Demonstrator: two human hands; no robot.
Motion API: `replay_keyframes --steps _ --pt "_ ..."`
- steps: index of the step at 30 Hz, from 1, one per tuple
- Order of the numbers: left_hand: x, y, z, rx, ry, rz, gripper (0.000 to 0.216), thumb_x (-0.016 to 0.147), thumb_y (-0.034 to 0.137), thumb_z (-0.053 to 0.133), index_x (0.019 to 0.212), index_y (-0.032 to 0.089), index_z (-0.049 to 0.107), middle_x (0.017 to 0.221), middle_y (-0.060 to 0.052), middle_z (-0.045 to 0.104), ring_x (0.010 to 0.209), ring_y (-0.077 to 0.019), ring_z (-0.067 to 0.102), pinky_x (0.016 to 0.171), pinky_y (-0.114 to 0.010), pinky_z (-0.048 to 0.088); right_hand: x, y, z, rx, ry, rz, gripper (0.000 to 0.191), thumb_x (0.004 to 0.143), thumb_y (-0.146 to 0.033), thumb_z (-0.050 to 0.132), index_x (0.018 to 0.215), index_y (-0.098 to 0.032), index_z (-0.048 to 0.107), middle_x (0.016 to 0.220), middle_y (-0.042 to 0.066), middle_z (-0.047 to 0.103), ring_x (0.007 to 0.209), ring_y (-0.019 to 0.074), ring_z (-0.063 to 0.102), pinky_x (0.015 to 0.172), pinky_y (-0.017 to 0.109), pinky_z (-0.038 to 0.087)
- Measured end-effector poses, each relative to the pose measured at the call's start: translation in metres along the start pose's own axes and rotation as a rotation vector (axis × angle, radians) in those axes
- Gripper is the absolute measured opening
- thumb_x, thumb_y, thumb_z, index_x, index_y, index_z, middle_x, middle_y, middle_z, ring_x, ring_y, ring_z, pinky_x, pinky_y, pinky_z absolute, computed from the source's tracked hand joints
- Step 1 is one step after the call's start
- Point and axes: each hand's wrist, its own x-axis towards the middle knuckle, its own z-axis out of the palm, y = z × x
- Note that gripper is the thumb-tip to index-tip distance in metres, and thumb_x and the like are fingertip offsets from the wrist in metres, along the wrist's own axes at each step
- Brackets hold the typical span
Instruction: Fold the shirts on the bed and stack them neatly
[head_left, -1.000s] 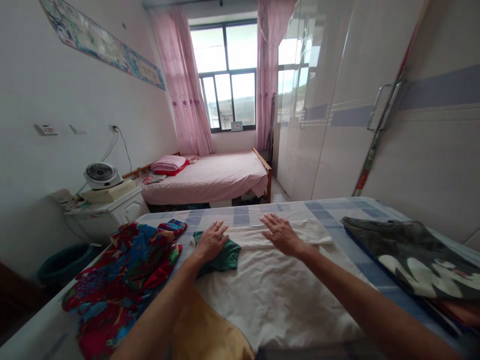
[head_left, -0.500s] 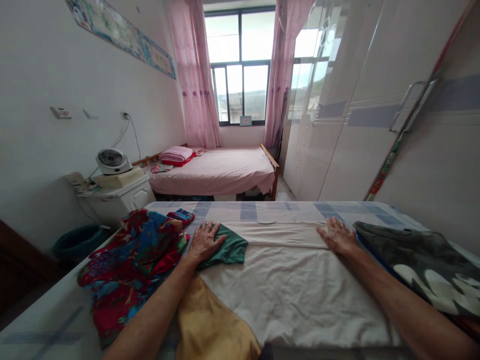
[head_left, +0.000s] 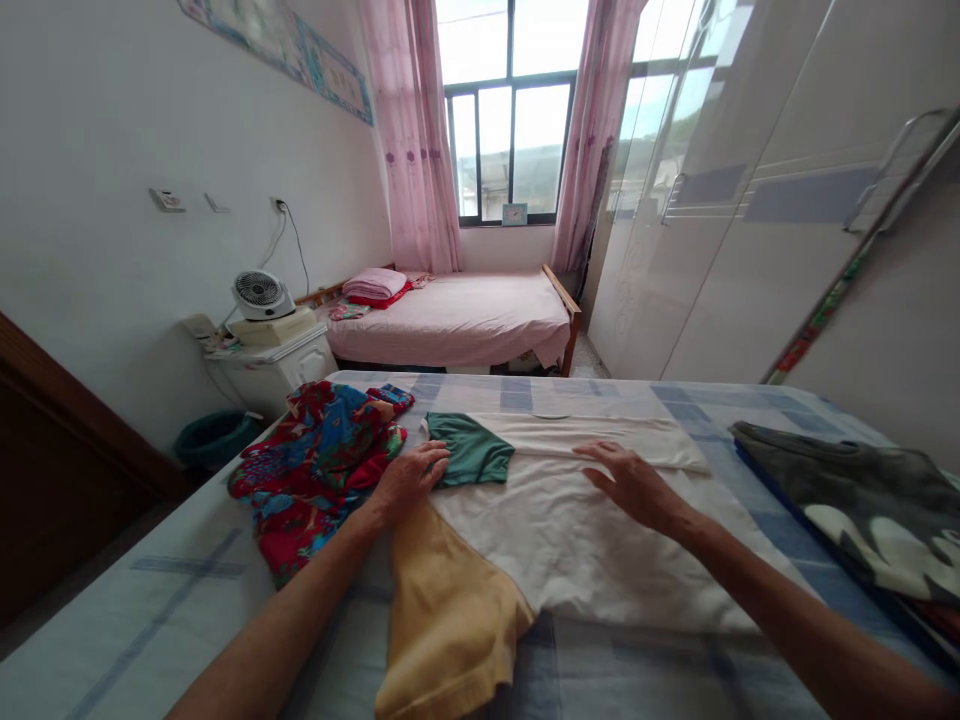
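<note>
Shifting left, right hand (head_left: 637, 488) is now over the middle of the white T-shirt (head_left: 577, 545); left hand (head_left: 407, 485) has uncovered most of the green sleeve (head_left: 476, 452). Both grips loose, grasping nothing; contact unclear. T-shirt lies on near bed (head_left: 180, 600), far fold flat.

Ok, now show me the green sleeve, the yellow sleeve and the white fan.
Green sleeve (head_left: 472, 450), head view: middle of its fabric.
Yellow sleeve (head_left: 454, 615), head view: broad middle of the cloth.
White fan (head_left: 260, 290), head view: round front grille.
</note>
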Motion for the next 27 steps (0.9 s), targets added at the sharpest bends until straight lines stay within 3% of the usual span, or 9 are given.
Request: replay_keyframes --steps 4,8,13,20,22,24,27 --pt "-0.007 -0.001 0.005 -0.027 0.141 -0.060 0.031 0.087 0.028 0.042 0.098 0.018 0.068 0.114 -0.008 0.065 0.104 -0.0205 0.060 0.095 -0.035 0.045 0.024 -0.063 0.023 0.022 -0.043 -0.093 0.025 0.082 -0.023 0.054 0.106 -0.021 0.060 0.105 0.006 0.061 0.101 0.0196 0.054 0.088 0.032 0.041" --pt "-0.009 -0.001 0.011 -0.051 0.157 -0.073 0.030 0.087 0.030 0.043 0.100 0.017 0.068 0.117 -0.008 0.063 0.108 -0.0194 0.058 0.096 -0.033 0.044 0.044 -0.089 0.049 -0.070 -0.037 -0.036 0.019 0.078 -0.023 0.059 0.097 -0.022 0.061 0.099 0.005 0.061 0.095 0.0192 0.055 0.082 0.030 0.040" --pt "-0.011 0.000 0.012 -0.006 0.115 -0.077 0.029 0.086 0.027 0.046 0.102 0.018 0.067 0.119 -0.007 0.061 0.111 -0.0195 0.055 0.099 -0.033 0.042 0.050 -0.091 0.064 -0.070 0.067 -0.011 0.013 0.082 -0.016 0.050 0.088 -0.023 0.059 0.092 0.002 0.060 0.087 0.0165 0.055 0.076 0.027 0.039" --pt "-0.012 0.006 0.010 0.107 0.176 -0.135 0.027 0.076 0.016 0.050 0.097 0.021 0.066 0.117 -0.006 0.061 0.110 -0.0204 0.054 0.099 -0.034 0.042 0.040 -0.090 0.054 -0.055 0.145 -0.105 0.015 0.079 -0.012 0.045 0.081 -0.020 0.057 0.092 0.006 0.062 0.090 0.0193 0.055 0.082 0.032 0.039" --pt "-0.012 0.006 0.009 0.142 0.201 -0.078 0.031 0.076 0.016 0.051 0.103 0.020 0.065 0.124 -0.007 0.057 0.117 -0.0219 0.049 0.104 -0.036 0.038 0.038 -0.088 0.053 -0.041 0.164 -0.135 0.018 0.083 -0.020 0.045 0.095 -0.019 0.059 0.111 0.010 0.060 0.106 0.0223 0.052 0.090 0.037 0.037" --pt "-0.012 0.005 0.010 0.158 0.156 0.018 0.037 0.078 0.018 0.050 0.113 0.021 0.062 0.133 -0.006 0.051 0.125 -0.0230 0.042 0.107 -0.039 0.033 0.038 -0.084 0.057 -0.053 0.144 -0.161 0.033 0.086 -0.030 0.045 0.116 -0.020 0.054 0.132 0.011 0.049 0.124 0.0251 0.040 0.099 0.042 0.032" --pt "-0.012 0.003 0.011 0.166 0.048 0.079 0.039 0.082 0.020 0.048 0.118 0.022 0.060 0.132 -0.006 0.052 0.125 -0.0225 0.044 0.107 -0.040 0.033 0.039 -0.077 0.069 -0.093 -0.001 -0.157 0.046 0.089 -0.039 0.041 0.131 -0.022 0.045 0.141 0.009 0.042 0.132 0.0245 0.031 0.106 0.045 0.025"
